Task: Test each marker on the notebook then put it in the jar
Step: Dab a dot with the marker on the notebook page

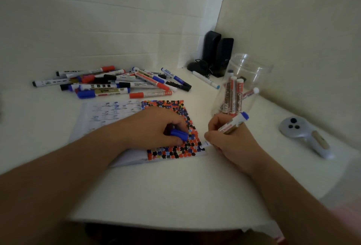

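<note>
Right now a blue marker (232,123) is gripped in the right hand (228,139), tip seemingly touching the notebook (172,127) at its near right corner, while its cap (178,134) is pinched in the left hand (154,127) resting on the page. Light pressure and a short stroke should be enough. Just beyond the notebook's right edge, several tested markers are held upright in the clear jar (252,69).

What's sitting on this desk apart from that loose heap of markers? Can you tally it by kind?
Notebook: 1
Clear jar: 1
Black speakers: 2
Grey handheld controller: 1
Lone white marker with teal end: 1
Marker in right hand: 1
Blue cap in left hand: 1
Total: 8
</note>
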